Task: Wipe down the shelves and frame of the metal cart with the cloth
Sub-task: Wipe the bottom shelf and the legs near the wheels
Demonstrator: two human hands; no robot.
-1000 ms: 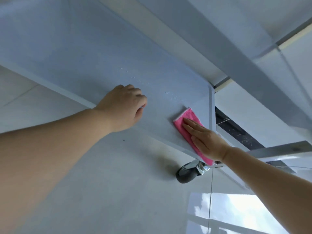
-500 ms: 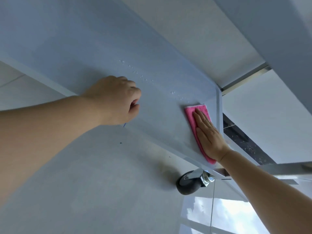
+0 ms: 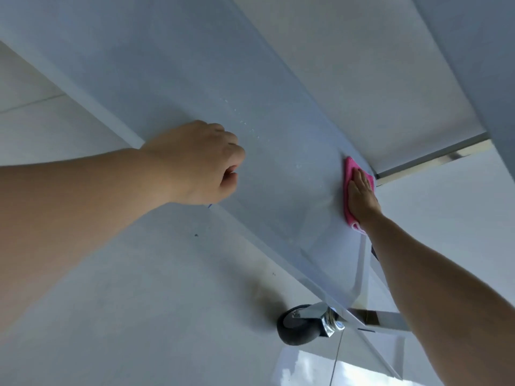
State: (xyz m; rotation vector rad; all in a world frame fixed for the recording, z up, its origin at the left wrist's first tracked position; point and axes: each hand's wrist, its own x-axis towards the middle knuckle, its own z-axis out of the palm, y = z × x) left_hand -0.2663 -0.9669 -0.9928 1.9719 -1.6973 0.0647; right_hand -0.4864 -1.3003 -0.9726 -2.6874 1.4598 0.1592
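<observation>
The cart's lower metal shelf [image 3: 181,79] runs diagonally across the view, with small water droplets [image 3: 245,123] near its middle. My right hand [image 3: 361,195] lies flat on a pink cloth [image 3: 348,174], pressing it onto the shelf close to the far right corner. My left hand [image 3: 200,162] is curled into a loose fist and rests on the shelf's near edge; nothing is visible in it. A metal frame bar [image 3: 434,160] meets the shelf's far corner.
A black caster wheel [image 3: 296,324] with a chrome bracket sits under the shelf's near right corner. Pale glossy floor [image 3: 139,288] lies below, with a bright window reflection [image 3: 306,369] at the bottom. Another cart panel [image 3: 473,51] rises at the upper right.
My right hand has slid the pink cloth away from me along the shelf's right end toward the far corner. My left hand has stayed on the near edge.
</observation>
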